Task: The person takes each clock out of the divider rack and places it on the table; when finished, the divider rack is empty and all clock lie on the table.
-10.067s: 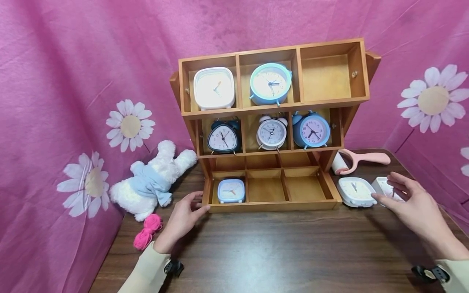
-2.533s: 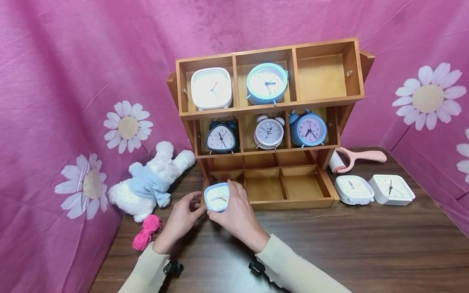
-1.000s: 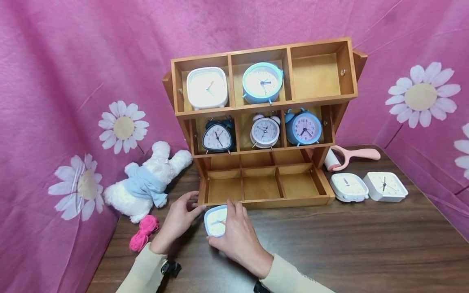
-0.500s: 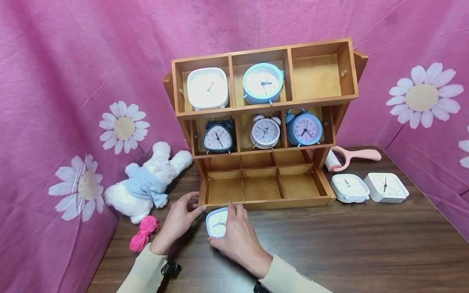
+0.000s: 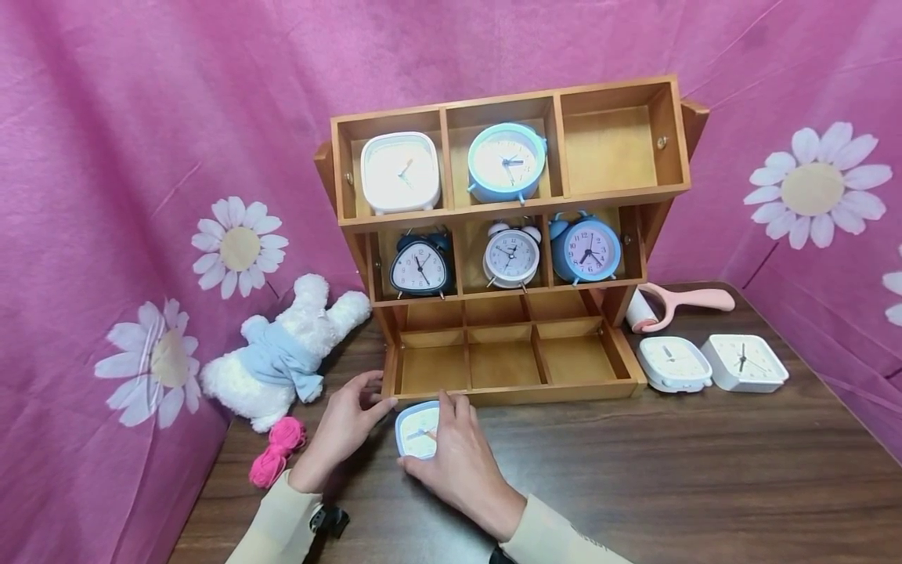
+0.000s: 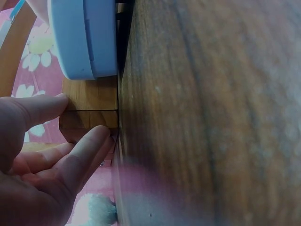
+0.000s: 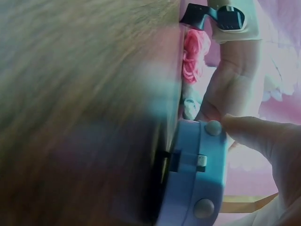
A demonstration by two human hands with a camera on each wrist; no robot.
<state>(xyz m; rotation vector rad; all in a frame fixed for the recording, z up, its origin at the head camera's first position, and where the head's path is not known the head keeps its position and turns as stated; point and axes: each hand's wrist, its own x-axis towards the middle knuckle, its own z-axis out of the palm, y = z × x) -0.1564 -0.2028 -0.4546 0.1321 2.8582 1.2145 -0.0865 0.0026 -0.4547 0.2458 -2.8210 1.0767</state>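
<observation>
My right hand (image 5: pixel 461 458) holds a small square alarm clock (image 5: pixel 417 432) with a pale blue rim, thumb on its near edge and fingers over its right side. The clock lies face up on the table, just in front of a tiered wooden display shelf (image 5: pixel 521 394). In the right wrist view, grey buttons show on the clock's (image 7: pixel 193 169) blue casing, with the thumb at one corner. My left hand (image 5: pixel 347 423) grips the shelf's lower left front corner. In the left wrist view, thumb and fingertips touch the wooden corner (image 6: pixel 89 117) from two sides, beside the clock.
Several other clocks, including a white one (image 5: pixel 402 172) and a dark triangular one (image 5: pixel 420 268), stand in the upper tiers. Right of the shelf lie two white clocks (image 5: pixel 745 363) and a pink lint roller (image 5: pixel 694 299). A plush toy (image 5: pixel 282 352) and pink yarn (image 5: pixel 278 450) lie left.
The right hand came from the white clocks at right, took the blue-rimmed clock out of the bottom left compartment and brought it down onto the table. The left hand stayed at the shelf corner.
</observation>
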